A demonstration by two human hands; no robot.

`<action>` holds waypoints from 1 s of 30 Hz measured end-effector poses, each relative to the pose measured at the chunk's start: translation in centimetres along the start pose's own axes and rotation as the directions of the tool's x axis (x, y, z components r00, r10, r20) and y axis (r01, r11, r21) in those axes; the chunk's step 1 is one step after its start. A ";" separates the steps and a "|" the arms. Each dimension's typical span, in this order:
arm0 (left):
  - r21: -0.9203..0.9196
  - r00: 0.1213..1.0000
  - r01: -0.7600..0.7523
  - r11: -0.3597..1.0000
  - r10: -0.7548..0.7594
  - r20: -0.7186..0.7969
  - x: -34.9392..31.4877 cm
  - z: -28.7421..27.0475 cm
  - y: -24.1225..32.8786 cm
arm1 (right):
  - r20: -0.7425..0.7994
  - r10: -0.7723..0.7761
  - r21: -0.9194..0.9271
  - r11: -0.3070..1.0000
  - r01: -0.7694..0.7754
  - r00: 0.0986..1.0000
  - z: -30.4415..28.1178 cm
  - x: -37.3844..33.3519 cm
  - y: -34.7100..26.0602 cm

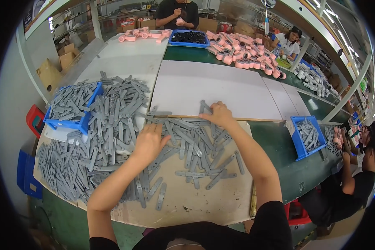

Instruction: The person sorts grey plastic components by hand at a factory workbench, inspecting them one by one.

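Long, flat grey strips [191,173] with rounded ends, seemingly plastic, lie in a loose heap on the tan board in front of me. My left hand [151,141] rests palm down at the heap's far side, fingers stretched forward and thumb spread to the right. Further right, my right hand [220,115] reaches to the edge of the white board. A grey strip [203,106] lies between its thumb and fingers, partly hidden by them. Another strip [160,113] lies at the white board's edge between my hands.
A blue bin [96,93] full of strips stands left amid a bigger pile; a second blue bin [298,139] stands right. Pink parts [245,52] and a blue tray [173,42] of black pieces lie beyond the white board [220,83]. Co-workers are across and at right.
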State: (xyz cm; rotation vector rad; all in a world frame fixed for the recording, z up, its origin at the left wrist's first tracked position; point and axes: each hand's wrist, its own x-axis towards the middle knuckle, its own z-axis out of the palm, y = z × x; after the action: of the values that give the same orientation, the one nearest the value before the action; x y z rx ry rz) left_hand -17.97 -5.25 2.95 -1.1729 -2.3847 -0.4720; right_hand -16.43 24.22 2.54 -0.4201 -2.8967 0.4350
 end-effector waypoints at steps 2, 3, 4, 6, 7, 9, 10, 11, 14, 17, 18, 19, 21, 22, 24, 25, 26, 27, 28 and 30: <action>0.017 0.987 0.132 0.991 -0.133 0.095 0.4 2.4 0.6 | -0.074 0.004 -0.050 0.999 -0.007 0.997 0.7 -0.5 -1.0; 0.046 0.947 0.255 0.966 -0.259 0.190 0.9 3.2 1.2 | -0.081 0.001 -0.013 1.000 -0.002 0.997 1.4 -0.4 -1.1; 0.046 0.949 0.250 0.967 -0.255 0.185 1.5 3.7 1.8 | -0.088 -0.002 0.025 1.000 0.004 0.996 1.8 -0.2 -1.0; 0.128 0.892 0.394 0.910 -0.413 0.184 2.1 4.4 2.5 | -0.014 -0.010 0.070 0.997 0.011 1.000 1.4 -1.0 -2.2; 0.131 0.891 0.396 0.909 -0.415 0.184 2.2 4.5 2.6 | 0.041 -0.097 0.040 0.995 0.095 0.994 1.0 -1.8 -2.7; -0.047 0.843 0.490 0.870 -0.460 0.279 2.4 4.7 2.8 | 0.101 -0.182 0.017 0.983 0.181 0.978 0.5 -3.2 -3.1; -0.048 0.842 0.458 0.887 -0.416 0.344 2.0 4.5 2.9 | 0.154 -0.231 0.041 0.973 0.227 0.961 0.3 -4.0 -2.9; -0.047 0.841 0.458 0.888 -0.416 0.345 1.8 4.4 3.1 | 0.203 -0.277 0.066 0.961 0.269 0.939 0.3 -4.8 -2.5; -0.216 0.899 0.369 0.904 -0.288 0.330 0.6 3.6 4.2 | 0.178 -0.366 0.157 0.927 0.341 0.913 0.3 -7.2 -0.7; -0.273 0.982 0.116 0.955 -0.068 0.178 -0.9 4.3 3.7 | 0.194 -0.443 0.211 0.890 0.404 0.875 -1.9 -9.4 -1.5; -0.276 0.981 0.116 0.954 -0.066 0.181 -1.2 4.0 4.1 | 0.209 -0.443 0.179 0.894 0.412 0.872 -2.4 -10.0 -1.5; -0.247 0.987 0.085 0.965 -0.048 0.153 -1.7 3.4 4.4 | 0.224 -0.443 0.147 0.896 0.419 0.868 -2.5 -10.5 -1.4; -0.223 0.991 0.051 0.974 -0.022 0.131 -2.3 2.2 5.3 | 0.133 -0.435 0.158 0.896 0.415 0.890 -2.1 -11.5 -0.9; -0.208 0.994 0.027 0.978 -0.005 0.108 -2.8 1.9 5.3 | 0.161 -0.391 0.283 0.898 0.337 0.906 -2.2 -11.8 -0.8; -0.198 0.996 -0.001 0.980 0.019 0.087 -3.2 1.2 5.2 | 0.193 -0.340 0.399 0.884 0.243 0.920 -2.1 -12.3 -0.2; -0.220 0.994 0.039 0.975 -0.015 0.110 -3.3 0.7 5.2 | 0.216 -0.274 0.584 0.806 0.101 0.937 -1.7 -12.3 0.4; -0.239 0.990 0.079 0.968 -0.048 0.134 -3.4 0.3 5.0 | 0.250 -0.214 0.736 0.676 -0.042 0.944 -1.7 -12.4 0.6; -0.278 0.984 0.103 0.955 -0.057 0.168 -3.6 0.1 4.8 | 0.295 -0.188 0.783 0.610 -0.124 0.937 -1.9 -12.4 0.9; -0.280 0.984 0.098 0.955 -0.051 0.171 -3.6 -0.1 5.1 | 0.294 -0.182 0.784 0.608 -0.128 0.938 -2.4 -12.5 1.1; -0.300 0.994 0.097 0.949 -0.077 0.076 -3.6 -0.5 5.4 | 0.322 -0.234 0.889 0.409 -0.207 0.918 -3.6 -12.9 0.5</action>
State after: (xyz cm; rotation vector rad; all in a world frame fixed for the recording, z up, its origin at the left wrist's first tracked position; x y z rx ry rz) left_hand -11.54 -4.74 2.10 -1.2278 -2.4887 -0.8689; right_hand -3.31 21.72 4.04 -0.0909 -2.3757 2.1904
